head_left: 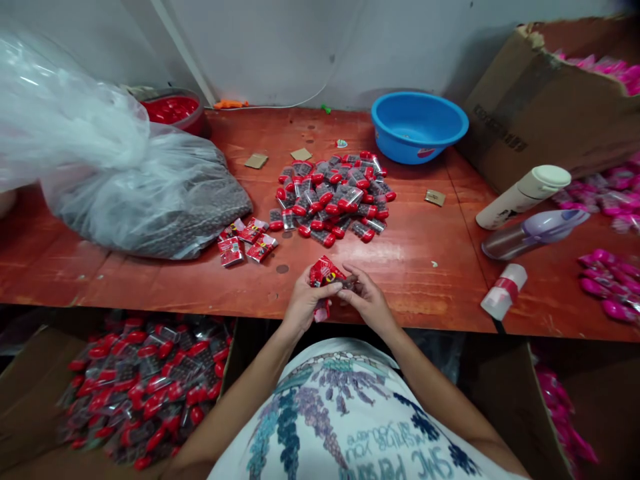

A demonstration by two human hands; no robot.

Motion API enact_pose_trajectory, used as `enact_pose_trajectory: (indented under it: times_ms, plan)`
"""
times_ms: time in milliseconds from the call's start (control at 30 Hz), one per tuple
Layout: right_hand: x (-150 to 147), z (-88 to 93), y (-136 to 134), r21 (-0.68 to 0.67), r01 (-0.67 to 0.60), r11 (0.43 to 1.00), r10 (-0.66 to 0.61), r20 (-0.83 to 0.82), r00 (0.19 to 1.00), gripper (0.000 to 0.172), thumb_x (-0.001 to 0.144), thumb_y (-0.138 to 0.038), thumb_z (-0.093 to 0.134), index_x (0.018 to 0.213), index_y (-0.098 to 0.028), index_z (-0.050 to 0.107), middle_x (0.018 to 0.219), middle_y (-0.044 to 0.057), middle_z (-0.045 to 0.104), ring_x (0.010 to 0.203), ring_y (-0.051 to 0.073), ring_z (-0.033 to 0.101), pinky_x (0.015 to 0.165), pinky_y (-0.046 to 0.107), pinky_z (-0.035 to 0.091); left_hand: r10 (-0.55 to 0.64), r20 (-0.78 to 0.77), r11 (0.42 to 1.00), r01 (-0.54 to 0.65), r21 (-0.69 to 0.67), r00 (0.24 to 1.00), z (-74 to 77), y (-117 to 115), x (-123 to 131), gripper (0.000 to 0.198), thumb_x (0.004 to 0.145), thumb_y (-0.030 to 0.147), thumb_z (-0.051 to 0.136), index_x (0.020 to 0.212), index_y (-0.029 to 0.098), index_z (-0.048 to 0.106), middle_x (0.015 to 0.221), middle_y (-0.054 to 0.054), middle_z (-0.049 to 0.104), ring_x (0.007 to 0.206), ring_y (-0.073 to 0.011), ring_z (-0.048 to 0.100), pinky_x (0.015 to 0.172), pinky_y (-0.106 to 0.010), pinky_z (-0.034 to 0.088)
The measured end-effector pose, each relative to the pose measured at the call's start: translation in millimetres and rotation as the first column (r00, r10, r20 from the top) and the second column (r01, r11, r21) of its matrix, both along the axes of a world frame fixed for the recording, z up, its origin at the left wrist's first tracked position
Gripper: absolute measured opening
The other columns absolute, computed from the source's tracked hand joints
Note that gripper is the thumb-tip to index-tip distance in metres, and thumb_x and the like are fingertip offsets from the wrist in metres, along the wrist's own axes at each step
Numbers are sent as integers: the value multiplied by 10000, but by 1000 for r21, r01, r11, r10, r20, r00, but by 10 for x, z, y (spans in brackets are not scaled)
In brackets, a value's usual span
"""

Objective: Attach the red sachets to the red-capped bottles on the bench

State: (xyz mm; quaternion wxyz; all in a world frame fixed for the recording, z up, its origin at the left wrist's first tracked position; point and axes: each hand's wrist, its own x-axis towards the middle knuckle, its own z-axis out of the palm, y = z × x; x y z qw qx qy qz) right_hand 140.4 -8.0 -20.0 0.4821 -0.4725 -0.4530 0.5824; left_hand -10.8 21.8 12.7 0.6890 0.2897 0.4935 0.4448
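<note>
At the near edge of a red wooden worktop (425, 267), the left hand (301, 305) and right hand (367, 301) meet over a small red packet (324, 273), the left hand's fingers closed around it and the right hand's fingertips pinching its side where a dark piece shows. A bare strip of worktop lies between the hands and the pile of red-capped packets (333, 200) just beyond them; three flat red sachets (247, 241) lie to the pile's left. Farther left of the pile, a large clear plastic bag (125, 180) holds small dark beads, and behind it a round tub (175, 110) holds red pieces. Right of the pile stands a blue basin (419, 127), and beyond that a torn cardboard box (540, 107) with pink packets inside. A white bottle (523, 197), a grey-and-lilac bottle (535, 233) and a small white bottle with a red band (504, 291) lie on their sides right of the pile. Below the worktop edge, left of the hands, an open carton (30, 393) is filled with finished red-capped packets. Writing on the packet cannot be read.
</note>
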Motion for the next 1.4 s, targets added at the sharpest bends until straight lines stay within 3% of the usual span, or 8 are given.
enact_pose_trajectory:
  times_ms: [233,400,600,667,767,867,1167,1400]
  plan:
    - [22,-75,15,-150,-25,988,5,-130,992,374,692,-359,732,1019,-210,631,834,-4,633,705,139,600,605,260,535,48,80,999,-46,-27,996,-92,-16,65,495,522,143,840,970,146,629,729,-4,676,564,-110,614,518,-196,487]
    - [409,-151,36,-130,214,968,-186,196,963,376,707,-454,687,954,-176,637,785,23,644,665,161,585,591,280,487,68,206,990,-40,-135,976,-153,6,24,563,548,77,792,1071,176,610,987,-76,702,809,-191,683,652,-263,539]
    - [964,-85,-2,286,425,859,-470,771,430,445,774,-467,612,1101,-166,639,1067,137,553,946,277,545,833,445,434,125,231,985,-92,-146,965,-157,69,-137,712,510,-39,726,1159,197,555,1050,-92,695,1001,-248,653,818,-360,530]
    - [773,-28,-14,302,355,885,-454,730,511,424,816,-446,574,1153,-192,612,1057,125,548,928,258,544,828,421,443,120,249,985,-85,-148,961,-170,70,-130,703,513,-37,724,1157,192,558,1041,-95,700,995,-240,655,828,-354,525]
    - [234,-6,15,162,116,980,-182,491,852,358,813,-398,600,1125,-222,608,939,69,586,764,183,565,711,315,485,101,275,987,-61,-148,956,-207,52,-87,629,517,-13,737,1100,181,602,970,-79,715,909,-218,677,784,-315,532]
    - [-229,-58,103,102,45,994,-73,289,954,368,809,-329,610,1163,-241,559,923,24,619,781,159,594,718,275,494,129,277,986,-93,-142,952,-251,18,-63,411,554,70,772,943,141,661,834,-57,716,728,-170,677,682,-263,533]
    - [-478,32,438,294,-135,946,-45,535,844,169,893,-289,522,970,-259,670,917,38,640,892,197,587,806,316,448,435,263,900,-402,-171,861,-311,65,-197,265,531,145,819,759,125,686,727,-32,717,658,-166,676,674,-284,543]
    - [-481,75,699,389,-171,905,-117,615,780,174,892,-306,529,828,-228,671,790,29,576,792,180,543,729,292,425,387,225,918,-351,-184,894,-246,159,-327,284,522,112,816,780,98,697,753,-73,732,673,-194,688,681,-299,552]
